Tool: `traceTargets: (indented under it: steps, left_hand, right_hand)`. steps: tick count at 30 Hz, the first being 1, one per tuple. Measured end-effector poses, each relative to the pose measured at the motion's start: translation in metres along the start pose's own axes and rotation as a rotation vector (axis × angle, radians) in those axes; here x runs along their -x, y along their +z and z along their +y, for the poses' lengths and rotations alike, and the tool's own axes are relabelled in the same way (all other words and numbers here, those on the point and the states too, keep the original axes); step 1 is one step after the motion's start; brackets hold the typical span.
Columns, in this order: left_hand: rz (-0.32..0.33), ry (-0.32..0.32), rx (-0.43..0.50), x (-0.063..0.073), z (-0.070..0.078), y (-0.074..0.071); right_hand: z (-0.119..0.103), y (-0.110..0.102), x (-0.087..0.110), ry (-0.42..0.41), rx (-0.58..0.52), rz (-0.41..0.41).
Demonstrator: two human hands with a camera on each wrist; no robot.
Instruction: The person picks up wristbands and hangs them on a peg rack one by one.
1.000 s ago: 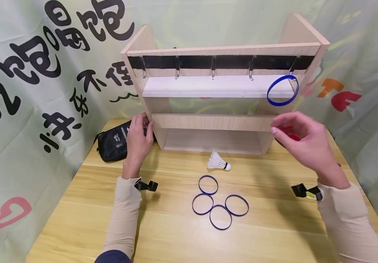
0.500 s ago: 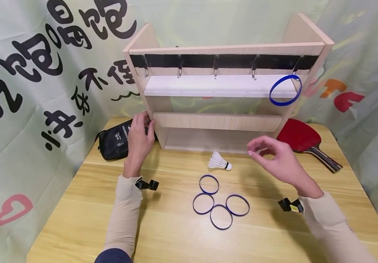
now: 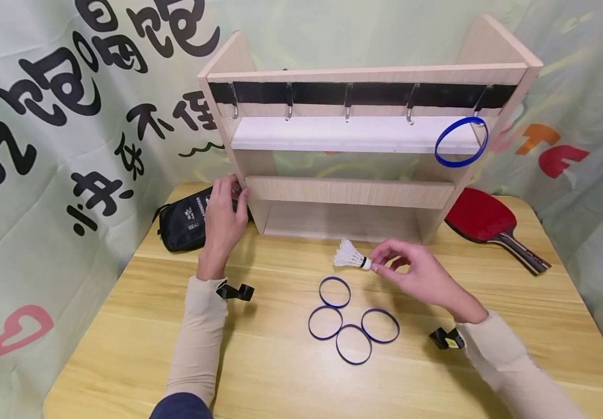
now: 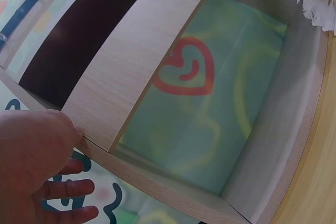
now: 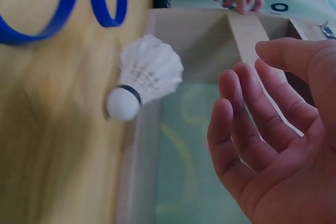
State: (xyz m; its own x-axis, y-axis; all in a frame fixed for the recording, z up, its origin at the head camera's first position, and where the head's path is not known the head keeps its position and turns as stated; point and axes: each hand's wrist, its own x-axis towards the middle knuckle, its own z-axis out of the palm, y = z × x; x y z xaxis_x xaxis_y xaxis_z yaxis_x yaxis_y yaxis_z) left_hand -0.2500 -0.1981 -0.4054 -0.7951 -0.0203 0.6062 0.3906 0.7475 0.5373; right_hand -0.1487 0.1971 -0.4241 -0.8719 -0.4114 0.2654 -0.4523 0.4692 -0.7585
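Note:
My left hand (image 3: 225,218) holds the left side panel of a pale wooden rack (image 3: 348,191), thumb at its front edge and fingers along the outside. My right hand (image 3: 411,269) is at the cork end of a white feather shuttlecock (image 3: 350,256), which lies on the table in front of the rack. In the right wrist view the fingers (image 5: 247,124) are loosely bent, and a gap separates them from the shuttlecock (image 5: 152,69). Several thin blue rings (image 3: 354,344) lie flat nearer me. Another blue ring (image 3: 443,142) hangs on the rack's rightmost hook.
A black zip pouch (image 3: 183,224) lies left of the rack, partly behind my left hand. On the right, a red table tennis bat (image 3: 482,215) rests on the wooden table (image 3: 149,326). More metal hooks (image 3: 347,112) line the rack's black strip. Printed curtains surround the table.
My right hand has come down and left from near the hanging ring to the shuttlecock, uncovering the bat. My left hand stays at the rack's side.

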Motion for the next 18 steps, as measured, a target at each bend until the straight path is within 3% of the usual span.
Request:
traceTargets:
  steps: [9, 18]
  left_hand:
    - [-0.014, -0.006, -0.002, -0.002, 0.001, -0.001]
    - [-0.013, -0.012, 0.005, -0.001, 0.001, 0.000]
  right_hand:
    - [0.007, 0.024, -0.005, 0.049, -0.027, -0.142]
    - [0.017, 0.040, -0.013, 0.025, 0.006, -0.304]
